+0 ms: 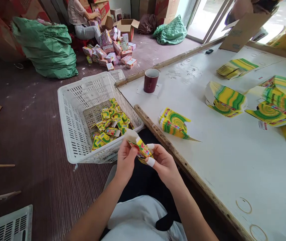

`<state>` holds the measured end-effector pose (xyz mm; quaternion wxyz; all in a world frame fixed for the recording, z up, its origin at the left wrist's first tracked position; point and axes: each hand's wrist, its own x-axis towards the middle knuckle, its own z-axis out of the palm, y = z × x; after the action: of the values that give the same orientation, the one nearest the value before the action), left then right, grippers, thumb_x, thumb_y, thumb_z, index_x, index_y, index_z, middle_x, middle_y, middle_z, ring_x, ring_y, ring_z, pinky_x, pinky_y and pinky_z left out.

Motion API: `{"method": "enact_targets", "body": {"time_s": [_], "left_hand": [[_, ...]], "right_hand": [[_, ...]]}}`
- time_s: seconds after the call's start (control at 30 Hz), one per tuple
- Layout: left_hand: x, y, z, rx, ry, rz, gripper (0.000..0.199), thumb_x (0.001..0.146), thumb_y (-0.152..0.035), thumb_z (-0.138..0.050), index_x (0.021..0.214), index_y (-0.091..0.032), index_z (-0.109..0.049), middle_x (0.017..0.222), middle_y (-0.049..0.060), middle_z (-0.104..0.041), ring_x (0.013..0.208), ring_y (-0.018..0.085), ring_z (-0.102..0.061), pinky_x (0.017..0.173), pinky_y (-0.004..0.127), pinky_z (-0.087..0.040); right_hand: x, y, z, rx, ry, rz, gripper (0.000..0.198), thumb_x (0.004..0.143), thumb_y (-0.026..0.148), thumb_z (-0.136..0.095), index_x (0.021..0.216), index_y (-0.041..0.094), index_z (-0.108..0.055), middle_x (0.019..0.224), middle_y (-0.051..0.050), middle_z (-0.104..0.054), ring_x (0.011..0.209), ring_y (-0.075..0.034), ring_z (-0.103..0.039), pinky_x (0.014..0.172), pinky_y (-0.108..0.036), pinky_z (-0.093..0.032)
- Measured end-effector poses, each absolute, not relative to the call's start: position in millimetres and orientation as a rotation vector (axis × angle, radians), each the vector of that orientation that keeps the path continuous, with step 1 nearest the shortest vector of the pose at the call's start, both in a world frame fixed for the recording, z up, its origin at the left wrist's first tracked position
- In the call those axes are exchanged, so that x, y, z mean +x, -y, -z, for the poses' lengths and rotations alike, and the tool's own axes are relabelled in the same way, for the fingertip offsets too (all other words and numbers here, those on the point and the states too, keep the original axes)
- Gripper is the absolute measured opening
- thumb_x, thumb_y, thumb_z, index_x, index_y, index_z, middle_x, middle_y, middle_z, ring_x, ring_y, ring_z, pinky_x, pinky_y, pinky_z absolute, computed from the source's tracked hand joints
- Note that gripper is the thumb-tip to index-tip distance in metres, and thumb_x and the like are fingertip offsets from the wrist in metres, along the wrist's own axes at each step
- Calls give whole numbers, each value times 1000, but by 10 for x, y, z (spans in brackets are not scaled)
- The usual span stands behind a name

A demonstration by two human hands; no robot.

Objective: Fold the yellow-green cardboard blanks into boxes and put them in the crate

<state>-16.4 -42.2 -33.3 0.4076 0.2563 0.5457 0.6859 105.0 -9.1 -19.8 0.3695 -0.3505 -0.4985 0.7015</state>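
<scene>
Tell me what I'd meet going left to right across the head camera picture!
Big green sack → white basket → left hand → small carton held between the hands → right hand → nearest yellow-green cartons on the table.

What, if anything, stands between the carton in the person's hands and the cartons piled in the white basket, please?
Only the basket's near rim visibly separates the carton, held by left hand and right hand, from the piled cartons.

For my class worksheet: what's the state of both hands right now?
Left hand: closed, holding a small yellow-green carton.
Right hand: closed, holding the same carton from the other side.
</scene>
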Motion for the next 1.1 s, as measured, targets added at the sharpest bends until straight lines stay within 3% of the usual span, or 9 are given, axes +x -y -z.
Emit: {"method": "enact_targets", "body": {"time_s": [0.17,0.23,0.3,0.37,0.5,0.63,0.83,0.97,1.1], "left_hand": [[-311,434,305,644,-1387,-1626,37,67,-52,-80,85,-20,-74,80,2,-76,79,21,-70,80,37,-58],[-506,445,216,780,-1344,-1534,49,66,-60,-78,94,-20,-75,98,7,-78,97,26,-71,93,42,-54],[-724,469,96,930,-1273,-1434,77,59,-79,-69,108,-20,-71,121,13,-71,115,31,-65,103,45,-49],[-868,502,-18,1055,-1300,-1251,97,51,-88,-63,119,-19,-66,131,18,-65,119,34,-62,104,47,-47],[-729,544,-82,1298,-1530,-710,102,44,-57,-90,133,-23,-53,131,16,-64,119,38,-61,103,53,-46],[-339,548,69,1251,-1717,-778,79,64,-41,-80,132,-19,-47,122,13,-67,111,33,-64,96,49,-49],[-215,600,200,1252,-1787,-959,77,70,-33,-73,136,-20,-36,116,11,-67,103,29,-67,89,43,-53],[-279,636,175,1544,-1627,-914,82,70,-25,-71,142,-21,-33,132,14,-58,119,30,-60,103,46,-47],[-259,670,173,1628,-1492,-986,74,72,-26,-70,139,-22,-37,125,11,-62,112,27,-64,96,41,-52]], "right_hand": [[1190,21,220,-959,1523,-1597,15,84,36,-66,87,23,-72,77,-2,-71,69,-19,-65,62,-33,-54],[1285,-34,210,-953,1774,-1280,16,89,27,-59,93,24,-74,82,-4,-72,75,-21,-65,65,-35,-53],[1380,-98,177,-890,2027,-980,26,91,18,-51,97,27,-75,85,-4,-74,79,-21,-63,70,-37,-52],[1438,-144,137,-780,2220,-804,33,94,14,-47,98,31,-76,87,-4,-76,79,-21,-61,73,-39,-50],[1397,-107,118,-617,2318,-647,33,95,14,-50,104,34,-74,92,-2,-78,79,-21,-63,72,-39,-51],[1243,117,219,-908,1961,-520,34,94,10,-47,106,33,-69,99,-4,-73,89,-20,-68,75,-36,-56],[1130,267,281,-1051,1330,-1083,26,84,26,-68,107,28,-57,101,-4,-69,91,-20,-70,82,-38,-58],[1237,9,157,-1065,1187,-1532,30,75,44,-75,87,22,-58,70,2,-64,62,-15,-62,58,-28,-54],[1237,-70,144,-1007,1048,-2000,38,77,58,-68,74,21,-60,56,1,-63,48,-15,-57,43,-26,-46]]}}
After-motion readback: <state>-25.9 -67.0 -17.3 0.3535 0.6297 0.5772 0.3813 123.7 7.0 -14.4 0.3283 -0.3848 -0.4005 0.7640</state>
